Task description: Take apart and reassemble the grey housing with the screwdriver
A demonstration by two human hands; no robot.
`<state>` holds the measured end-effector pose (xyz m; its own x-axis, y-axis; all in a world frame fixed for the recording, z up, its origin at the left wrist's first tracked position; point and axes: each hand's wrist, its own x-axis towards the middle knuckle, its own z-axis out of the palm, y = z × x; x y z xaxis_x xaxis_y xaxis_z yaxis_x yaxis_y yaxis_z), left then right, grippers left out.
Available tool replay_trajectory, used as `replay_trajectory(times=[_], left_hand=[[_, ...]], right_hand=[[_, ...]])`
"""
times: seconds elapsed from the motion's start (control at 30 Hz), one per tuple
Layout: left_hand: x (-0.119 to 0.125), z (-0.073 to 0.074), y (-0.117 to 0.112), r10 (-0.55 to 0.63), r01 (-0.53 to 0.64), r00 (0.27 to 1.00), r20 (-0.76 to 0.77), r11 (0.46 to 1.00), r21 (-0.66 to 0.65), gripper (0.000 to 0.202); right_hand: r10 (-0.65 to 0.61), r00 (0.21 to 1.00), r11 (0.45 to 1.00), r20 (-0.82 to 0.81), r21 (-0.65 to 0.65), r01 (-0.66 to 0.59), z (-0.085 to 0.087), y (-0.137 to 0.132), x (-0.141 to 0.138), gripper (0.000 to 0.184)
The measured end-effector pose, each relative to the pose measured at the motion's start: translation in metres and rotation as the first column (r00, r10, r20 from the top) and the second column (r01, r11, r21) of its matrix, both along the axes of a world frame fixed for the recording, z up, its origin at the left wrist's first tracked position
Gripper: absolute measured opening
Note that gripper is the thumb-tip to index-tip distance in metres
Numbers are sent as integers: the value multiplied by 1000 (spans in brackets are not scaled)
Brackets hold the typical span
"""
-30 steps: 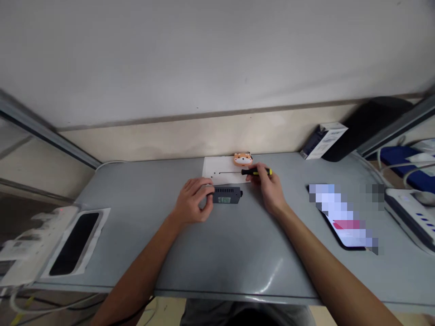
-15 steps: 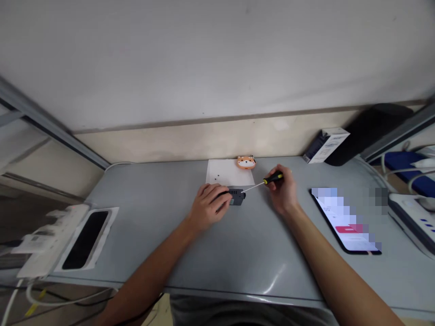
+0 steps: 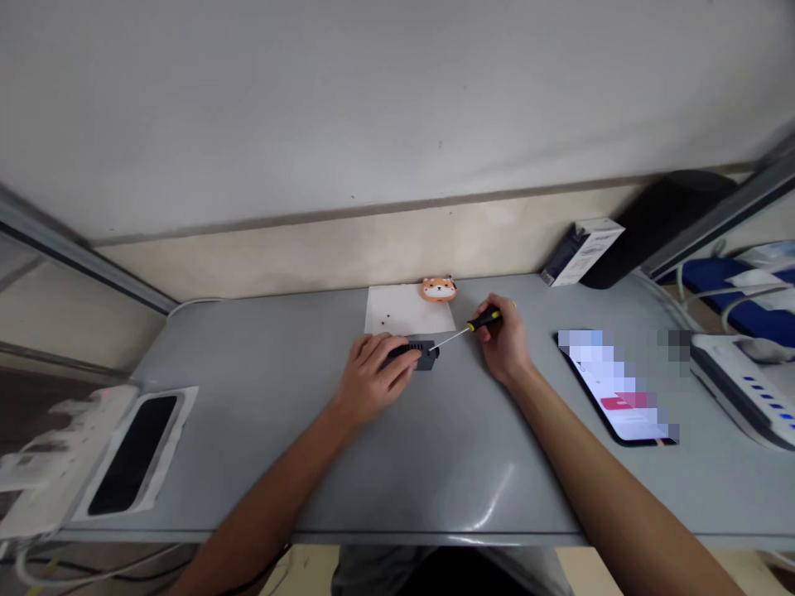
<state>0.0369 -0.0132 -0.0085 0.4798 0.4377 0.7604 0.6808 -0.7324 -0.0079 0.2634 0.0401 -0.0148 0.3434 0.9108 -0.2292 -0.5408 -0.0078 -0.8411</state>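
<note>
A: Where is the dark box (image 3: 425,359), and what does each hand do?

B: It lies on the grey surface (image 3: 435,476), nearer the far edge than the near one, about midway between the sides. The left hand (image 3: 373,379) bends its fingers over the box's left part, gripping it. The right hand (image 3: 502,339) pinches the screwdriver (image 3: 480,320) by its handle, with the shaft slanting down to the box's right end. Whether the tip is seated in anything is too small to tell

A: What could go wrong?

B: The tip could skid and scrape the casing, or jab the left fingers close by; the slanting shaft would be the likely cause. A loose left grip could let the box twist. And if the box were shoved towards the far edge, it could disturb the white sheet (image 3: 403,308) and scatter the tiny dark bits (image 3: 388,315) on it

A: And what stands in the way?

B: The left hand hides much of the box. An orange case (image 3: 439,290) sits on the sheet's far right corner. Towards the surface's right edge lies a lit phone (image 3: 612,401), beyond the right forearm; a carton (image 3: 584,251) leans by the far right corner, and a dark phone (image 3: 133,455) lies by the near left corner
</note>
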Motion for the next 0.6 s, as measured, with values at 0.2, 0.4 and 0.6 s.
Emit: replay_trajectory(times=[0.2, 0.4, 0.6], left_hand=[[4, -5, -2, 26, -27, 998, -53, 1000, -14, 19], [3, -8, -1, 16, -16, 999, -40, 1000, -6, 24], [0, -9, -1, -13, 12, 999, -45, 999, -31, 32]], right_hand=[[5, 1000, 1000, 23, 19, -6, -2, 0, 1, 33], [21, 999, 999, 36, 31, -22, -5, 1, 2, 37], [9, 999, 998, 47, 64, -12, -6, 0, -3, 42]])
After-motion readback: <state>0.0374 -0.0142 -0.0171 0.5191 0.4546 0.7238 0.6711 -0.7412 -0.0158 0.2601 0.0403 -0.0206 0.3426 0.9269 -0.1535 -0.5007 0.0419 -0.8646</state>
